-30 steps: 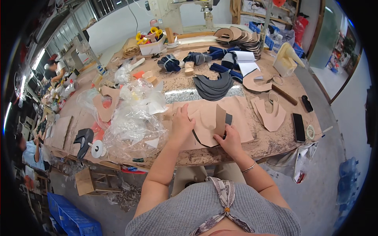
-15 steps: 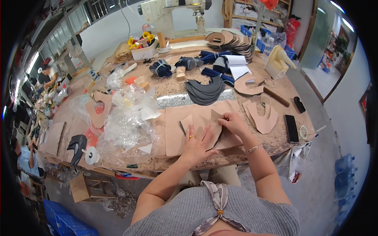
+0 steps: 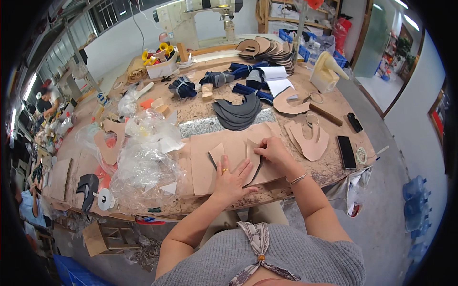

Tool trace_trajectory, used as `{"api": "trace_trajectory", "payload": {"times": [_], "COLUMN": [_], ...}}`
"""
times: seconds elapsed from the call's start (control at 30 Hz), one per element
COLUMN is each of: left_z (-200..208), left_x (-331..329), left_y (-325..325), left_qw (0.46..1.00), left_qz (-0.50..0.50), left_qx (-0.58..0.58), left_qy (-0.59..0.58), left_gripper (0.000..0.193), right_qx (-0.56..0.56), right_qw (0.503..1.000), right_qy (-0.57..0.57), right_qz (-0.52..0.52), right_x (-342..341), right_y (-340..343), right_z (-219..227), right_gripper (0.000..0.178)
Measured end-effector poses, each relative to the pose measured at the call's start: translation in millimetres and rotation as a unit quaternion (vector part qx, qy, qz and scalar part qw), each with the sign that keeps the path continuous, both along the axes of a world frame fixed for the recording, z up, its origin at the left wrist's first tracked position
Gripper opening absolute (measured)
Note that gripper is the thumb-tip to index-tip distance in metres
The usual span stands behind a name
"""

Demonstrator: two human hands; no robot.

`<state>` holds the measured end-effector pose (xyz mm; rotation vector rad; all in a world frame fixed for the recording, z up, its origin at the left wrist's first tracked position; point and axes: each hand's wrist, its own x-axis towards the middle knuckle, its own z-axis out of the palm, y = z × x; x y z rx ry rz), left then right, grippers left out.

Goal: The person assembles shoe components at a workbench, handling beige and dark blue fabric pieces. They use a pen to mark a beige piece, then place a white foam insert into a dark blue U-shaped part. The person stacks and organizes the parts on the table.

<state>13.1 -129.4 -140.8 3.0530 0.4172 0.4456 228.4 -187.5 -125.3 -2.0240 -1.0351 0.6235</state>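
A tan U-shaped leather piece (image 3: pixel 251 152) with a dark edge lies on a tan sheet (image 3: pixel 199 143) in front of me. My left hand (image 3: pixel 232 181) rests flat on the piece, fingers spread, a ring on one finger. At the piece's right arm, my right hand (image 3: pixel 276 153) has thumb and fingers pinched together on the edge. Part of the piece is hidden under my hands. Just beyond the sheet sits a fanned stack of dark grey curved pieces (image 3: pixel 237 113).
Crumpled clear plastic (image 3: pixel 143 152) lies left of the sheet. On the right are more tan U-shaped pieces (image 3: pixel 315 147), a phone (image 3: pixel 346 152) and a brown bar (image 3: pixel 325 114). Tied dark blue bundles (image 3: pixel 183 87) and a sewing machine (image 3: pixel 176 24) stand farther back.
The whole view has shifted slightly, moving the table leftward in the picture. My right hand keeps its pinch at the piece's edge; my left stays flat on it.
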Motion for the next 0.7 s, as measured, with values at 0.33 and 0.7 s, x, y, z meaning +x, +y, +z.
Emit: {"api": "trace_trajectory", "payload": {"times": [0.33,0.7], "left_z": [-10.9,-9.3], "left_x": [8.2,-21.9], "left_y": [-12.3,-39.0], "left_qw": [0.999,0.996], "left_qz": [-0.032,-0.049], "left_qx": [-0.008,-0.042], "left_qy": [-0.021,-0.067], "left_gripper": [0.102,0.093], "right_qx": [0.059,-0.068], "right_qw": [0.961,0.926], "right_qy": [-0.207,-0.313], "right_qz": [0.174,0.202], "right_x": [-65.7,-24.2], "right_y": [-38.2,4.6], "right_z": [-11.0,-19.7], "right_gripper": [0.044,0.076]}}
